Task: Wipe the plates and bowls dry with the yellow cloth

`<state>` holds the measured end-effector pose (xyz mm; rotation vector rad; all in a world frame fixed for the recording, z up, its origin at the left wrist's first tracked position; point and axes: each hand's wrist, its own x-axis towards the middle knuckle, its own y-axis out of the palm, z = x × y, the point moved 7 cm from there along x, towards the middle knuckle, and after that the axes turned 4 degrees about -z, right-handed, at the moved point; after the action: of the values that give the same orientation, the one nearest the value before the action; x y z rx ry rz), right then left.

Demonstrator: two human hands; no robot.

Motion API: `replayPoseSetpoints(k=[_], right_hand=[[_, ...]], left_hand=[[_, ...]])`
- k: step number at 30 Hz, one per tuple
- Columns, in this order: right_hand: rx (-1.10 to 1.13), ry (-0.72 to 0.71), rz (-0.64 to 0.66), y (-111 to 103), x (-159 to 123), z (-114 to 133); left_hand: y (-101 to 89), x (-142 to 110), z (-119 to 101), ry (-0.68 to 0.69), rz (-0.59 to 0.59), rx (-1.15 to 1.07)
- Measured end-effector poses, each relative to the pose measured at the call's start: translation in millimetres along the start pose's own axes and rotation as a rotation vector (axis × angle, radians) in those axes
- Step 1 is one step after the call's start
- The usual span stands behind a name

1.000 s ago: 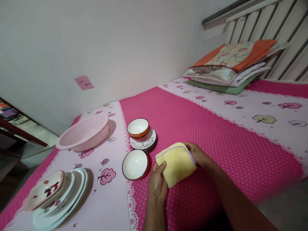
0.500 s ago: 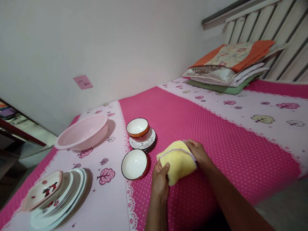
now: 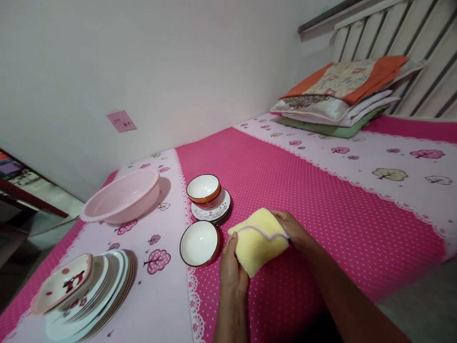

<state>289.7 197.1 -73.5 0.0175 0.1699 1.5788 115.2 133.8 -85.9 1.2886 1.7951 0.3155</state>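
Note:
A yellow cloth (image 3: 259,243) with a lilac edge is held up between both my hands, folded into a bundle; whether anything is wrapped inside is hidden. My left hand (image 3: 231,267) grips its left side, the thumb on the front. Behind its upper right side, my right hand (image 3: 291,231) holds it with most fingers out of sight. Just left of the cloth lies a white bowl (image 3: 199,243) with a dark rim and red outside. Beyond it, an orange-sided bowl (image 3: 203,187) tops a stack set on small patterned saucers (image 3: 219,209).
A pink basin (image 3: 121,195) stands at the far left. Nearer, a stack of plates (image 3: 117,286) carries a rectangular panda dish (image 3: 67,281). Folded pillows (image 3: 342,95) lie at the back right by the headboard (image 3: 392,43). A pink note (image 3: 121,121) is on the wall.
The yellow cloth has shifted slightly left and turned in my hands. My left thumb has moved to its left edge, and my right fingers have slipped further behind it. The dishes have stayed put.

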Motion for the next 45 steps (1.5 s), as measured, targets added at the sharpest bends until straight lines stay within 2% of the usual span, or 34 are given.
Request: replayPoseSetpoints(k=[4,8,11,17,23,30,35,39,43,45], right_hand=[[0.040,0.036,0.090,11,-4,2],[0.058,0.044,0.097,12,-3,2],[0.053,0.043,0.063,7,-1,-2],[0.018,0.009,-0.069,-12,6,-13],[-0.005,-0.004,-0.141,-16,9,-18],[-0.022,0.009,-0.124,-17,10,-21],[-0.002,0.028,-0.122,-18,12,-22],[0.040,0.050,-0.115,-16,10,-20],[0.080,0.070,-0.051,-14,3,-12],[0.101,0.052,0.036,-10,-3,-5]], left_hand=[[-5.6,2,0,0.063,-0.026,0.017],[-5.7,2,1,0.074,-0.002,0.035],[-0.4,1,-1,0.065,0.067,0.041],[-4.9,2,-3,0.041,-0.010,0.008],[-0.9,0,-2,0.054,0.062,0.021],[-6.9,4,-3,0.017,-0.008,-0.011],[-4.2,2,-5,0.035,0.008,0.008],[-4.8,1,-7,-0.017,-0.005,-0.007],[-8.5,4,-9,-0.051,-0.007,0.018],[-10.5,5,-9,-0.055,-0.007,0.032]])
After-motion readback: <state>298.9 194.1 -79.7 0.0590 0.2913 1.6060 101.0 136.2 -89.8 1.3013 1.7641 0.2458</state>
